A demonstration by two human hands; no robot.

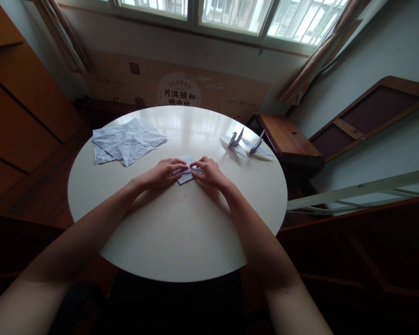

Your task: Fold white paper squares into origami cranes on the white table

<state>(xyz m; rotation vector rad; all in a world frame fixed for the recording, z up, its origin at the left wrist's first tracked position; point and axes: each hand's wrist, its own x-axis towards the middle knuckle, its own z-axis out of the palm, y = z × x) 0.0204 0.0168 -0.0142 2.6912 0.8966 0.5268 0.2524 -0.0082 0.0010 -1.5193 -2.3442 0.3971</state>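
A bare left arm (66, 256) and a bare right arm (268, 256) are nearest, angled inward from the lower edge, so the work is kept centred. Left hand (169, 172): fingers curled, thumb and forefinger brought nearly together on the left side of a small, folded, diamond-shaped piece of white paper (186, 178). Right hand (207, 171): matched on the right side, thumb and forefinger nearly closed on it too. A raised fold across the middle seems to be pinched from both ends, probably so it is kept even; exact grip is partly hidden by the knuckles. The paper is laid flat on a round, glossy white table (171, 232), presumably for a firm surface. Creased white paper sheets (129, 139) are spread overlapping at far left, and two winged, folded white-paper birds (234, 141) (256, 147) are stood at far right, likely out of the way.
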